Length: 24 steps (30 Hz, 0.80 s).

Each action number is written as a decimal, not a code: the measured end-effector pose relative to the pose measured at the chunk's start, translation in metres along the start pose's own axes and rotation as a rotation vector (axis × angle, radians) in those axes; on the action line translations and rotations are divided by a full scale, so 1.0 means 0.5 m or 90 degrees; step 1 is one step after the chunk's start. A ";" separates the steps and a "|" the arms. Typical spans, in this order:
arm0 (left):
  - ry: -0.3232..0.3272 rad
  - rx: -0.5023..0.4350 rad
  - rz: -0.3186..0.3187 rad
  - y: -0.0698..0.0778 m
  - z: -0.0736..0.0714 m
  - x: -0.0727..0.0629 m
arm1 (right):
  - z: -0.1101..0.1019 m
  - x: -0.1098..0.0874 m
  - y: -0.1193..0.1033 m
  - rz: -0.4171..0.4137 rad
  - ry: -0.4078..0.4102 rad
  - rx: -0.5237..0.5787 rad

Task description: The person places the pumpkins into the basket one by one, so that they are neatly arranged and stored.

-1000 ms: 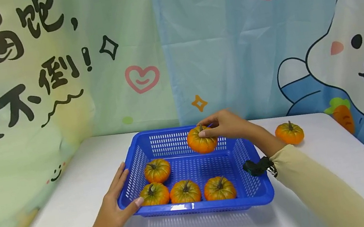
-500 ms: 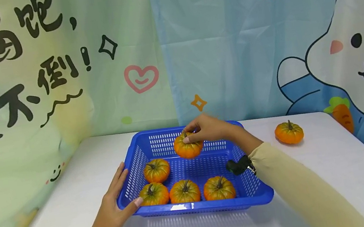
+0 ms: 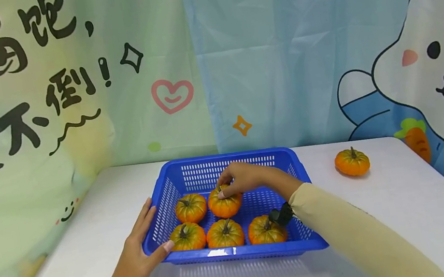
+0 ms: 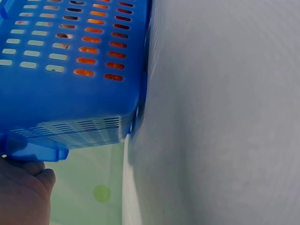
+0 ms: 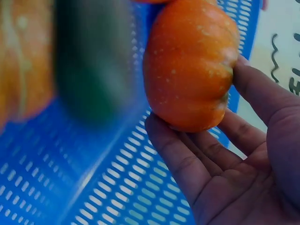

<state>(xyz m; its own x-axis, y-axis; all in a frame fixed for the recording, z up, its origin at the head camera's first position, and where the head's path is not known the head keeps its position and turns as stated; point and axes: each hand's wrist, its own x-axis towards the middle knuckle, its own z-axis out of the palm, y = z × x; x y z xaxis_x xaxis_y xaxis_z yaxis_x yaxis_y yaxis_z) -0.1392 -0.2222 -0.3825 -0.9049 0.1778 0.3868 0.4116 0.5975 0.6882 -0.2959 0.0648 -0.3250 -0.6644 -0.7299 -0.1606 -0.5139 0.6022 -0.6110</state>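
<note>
In the head view my right hand (image 3: 243,177) pinches a small orange pumpkin (image 3: 225,205) by its top, low inside a blue plastic basket (image 3: 250,253). Seen from the right wrist, the thumb and fingers lie about that pumpkin (image 5: 192,65). My left hand (image 3: 138,258) rests against the basket's left side, fingers extended along it and thumb over the near left corner of the rim. Other pumpkins stand in the basket: one at left (image 3: 191,208), and a front row of a left one (image 3: 188,237), a middle one (image 3: 225,234) and a right one (image 3: 266,230).
One more pumpkin (image 3: 352,162) sits on the white table (image 3: 373,196), to the right of the basket. Behind the table hangs a printed curtain (image 3: 243,56). A dark strap with a camera (image 3: 282,215) on my right wrist hangs over the front right pumpkin.
My right hand has carried its pumpkin leftward and down into the basket, beside the left pumpkin. The left hand keeps its place on the basket.
</note>
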 end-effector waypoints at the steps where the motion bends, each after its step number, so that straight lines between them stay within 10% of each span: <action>1: 0.000 -0.002 0.000 0.000 0.000 0.000 | 0.003 0.001 -0.002 0.000 -0.001 0.000; 24: 0.007 -0.004 0.004 -0.006 0.002 -0.002 | 0.017 -0.009 0.003 0.042 -0.103 -0.049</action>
<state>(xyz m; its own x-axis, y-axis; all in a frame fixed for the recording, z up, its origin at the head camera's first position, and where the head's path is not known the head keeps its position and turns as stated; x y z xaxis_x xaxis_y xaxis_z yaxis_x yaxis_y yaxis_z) -0.1398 -0.2234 -0.3858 -0.9010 0.1730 0.3979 0.4182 0.5909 0.6899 -0.2893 0.0664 -0.3319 -0.6050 -0.7270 -0.3248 -0.5168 0.6689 -0.5344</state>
